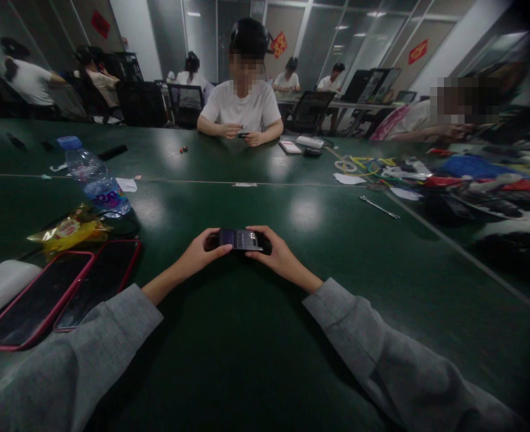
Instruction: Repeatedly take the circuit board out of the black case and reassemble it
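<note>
Between my two hands is a small black rectangular device (242, 240), held just over the green table (229, 336). Its left part looks like a dark glossy panel, while its right part is greyer and carries small print and a white square mark. My left hand (202, 251) pinches the left end, thumb along the near edge. At the other end, the fingers and thumb of my right hand (274, 252) close round the device. What kind of device it is, I cannot make out.
To the left lie two red-edged phones (38, 300), a white case-like object (4, 285), a yellow snack packet (74, 231) and a tilted plastic bottle (96, 174). On the right are a wrench (379, 207) and piled cables (373, 168). A person (244, 102) sits opposite, handling small parts.
</note>
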`<state>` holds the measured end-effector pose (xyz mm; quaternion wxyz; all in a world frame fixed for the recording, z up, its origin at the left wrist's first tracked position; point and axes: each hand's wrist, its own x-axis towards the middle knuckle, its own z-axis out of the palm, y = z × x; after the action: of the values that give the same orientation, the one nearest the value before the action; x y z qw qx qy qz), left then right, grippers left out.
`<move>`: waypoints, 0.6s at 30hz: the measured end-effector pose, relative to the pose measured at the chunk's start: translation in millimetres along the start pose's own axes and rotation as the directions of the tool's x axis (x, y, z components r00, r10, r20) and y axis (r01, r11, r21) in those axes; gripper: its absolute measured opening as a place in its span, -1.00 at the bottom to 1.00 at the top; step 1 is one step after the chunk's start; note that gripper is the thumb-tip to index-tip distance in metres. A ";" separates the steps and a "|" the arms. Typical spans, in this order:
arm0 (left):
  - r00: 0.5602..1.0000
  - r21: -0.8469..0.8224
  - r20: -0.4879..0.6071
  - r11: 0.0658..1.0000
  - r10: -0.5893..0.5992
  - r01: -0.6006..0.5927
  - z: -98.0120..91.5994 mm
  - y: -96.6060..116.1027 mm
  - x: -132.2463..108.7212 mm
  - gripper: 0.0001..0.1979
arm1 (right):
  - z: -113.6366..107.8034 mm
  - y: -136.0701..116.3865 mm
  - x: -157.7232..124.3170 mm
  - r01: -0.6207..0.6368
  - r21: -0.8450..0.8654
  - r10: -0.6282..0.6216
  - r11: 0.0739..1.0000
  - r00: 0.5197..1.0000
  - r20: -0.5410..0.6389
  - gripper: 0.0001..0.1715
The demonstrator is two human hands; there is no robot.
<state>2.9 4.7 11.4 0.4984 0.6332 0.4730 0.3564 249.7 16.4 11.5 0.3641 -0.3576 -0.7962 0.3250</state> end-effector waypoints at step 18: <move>1.000 -0.029 0.016 1.000 0.009 -0.009 0.5 4.0 -1.3 -0.44 | -0.4 -0.1 -0.6 0.032 -0.085 -0.033 0.996 0.999 -0.008 -0.37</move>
<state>3.9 3.1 15.1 0.5098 0.6308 0.4608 0.3603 250.3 16.0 11.6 0.3577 -0.3614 -0.8131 0.2833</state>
